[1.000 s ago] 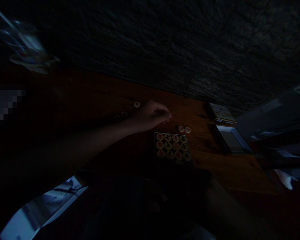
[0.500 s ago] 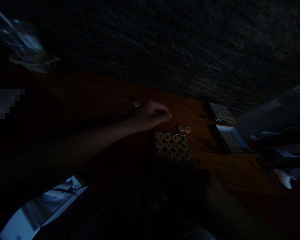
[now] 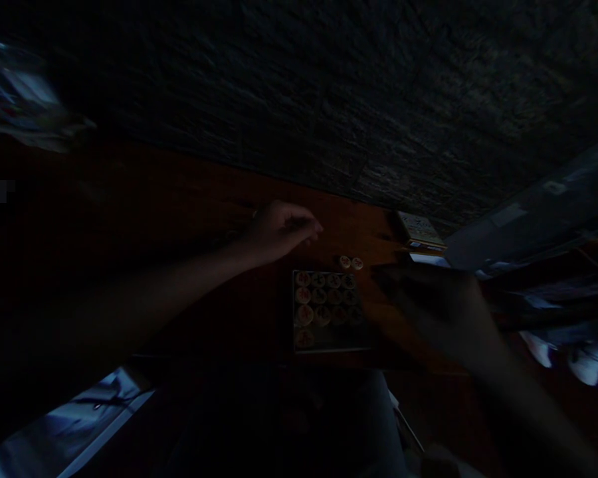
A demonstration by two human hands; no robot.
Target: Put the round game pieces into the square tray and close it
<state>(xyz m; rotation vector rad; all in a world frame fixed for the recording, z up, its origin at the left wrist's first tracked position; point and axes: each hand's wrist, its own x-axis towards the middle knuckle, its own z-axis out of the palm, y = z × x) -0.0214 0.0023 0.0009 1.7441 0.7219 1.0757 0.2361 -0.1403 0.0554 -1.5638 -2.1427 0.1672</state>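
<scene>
The wooden worktop (image 3: 356, 216) carries an open box (image 3: 341, 337) of xiangqi pieces (image 3: 303, 296), two loose discs (image 3: 357, 263) side by side just beyond it, and, farther right, a flat printed carton (image 3: 419, 228) near a mostly hidden pale tray (image 3: 431, 259).

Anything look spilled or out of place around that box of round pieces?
Nothing looks clearly spilled or damaged, though the light is dim. Mildly odd: two round pieces lie on the table just beyond the box, while other pieces sit in rows inside.

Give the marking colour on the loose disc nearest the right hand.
Red, on that disc; head view.
</scene>
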